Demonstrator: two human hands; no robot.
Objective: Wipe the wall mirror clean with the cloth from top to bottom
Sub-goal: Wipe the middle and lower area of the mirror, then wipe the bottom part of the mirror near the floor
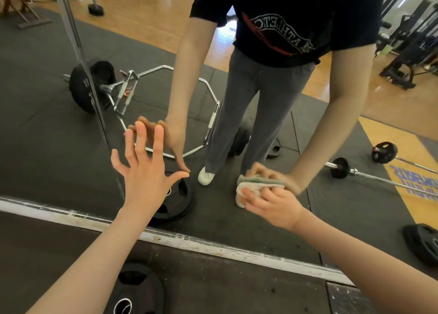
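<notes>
Grey-green and white, the crumpled cloth (pixel 254 187) sits bunched under the right hand (pixel 272 201), whose fingers curl over it and press it against the glass of the large wall mirror (pixel 59 148) low down, near the mirror's bottom edge. The cloth and fingers look slightly blurred. The reflected hand meets them from the far side of the glass.

To the left, the left hand (pixel 148 169) is spread wide, fingers straight and fanned apart, thumb pointing right. Its fingertips lie on or just at the mirror surface, meeting their own reflection; whether the palm touches cannot be told. It holds nothing.

Both bare forearms reach in from the lower edge of the view. Below the hands runs the worn white bottom frame strip (pixel 213 244) of the mirror, slanting down to the right, with chipped paint. Beneath it, on the dark rubber floor (pixel 237 290), lies a black round weight plate (pixel 135 290) with grip holes, under the left forearm; its reflection shows just behind the left wrist.

In the glass stands the reflection of the person in a black printed T-shirt, grey trousers and a white shoe. Behind that reflection lie a chrome hexagonal trap bar (pixel 166 93) loaded with black plates, a barbell (pixel 379 175) with small black plates at right, a dumbbell (pixel 94 8) on the wooden floor at upper left, and dark gym machines at upper right.
</notes>
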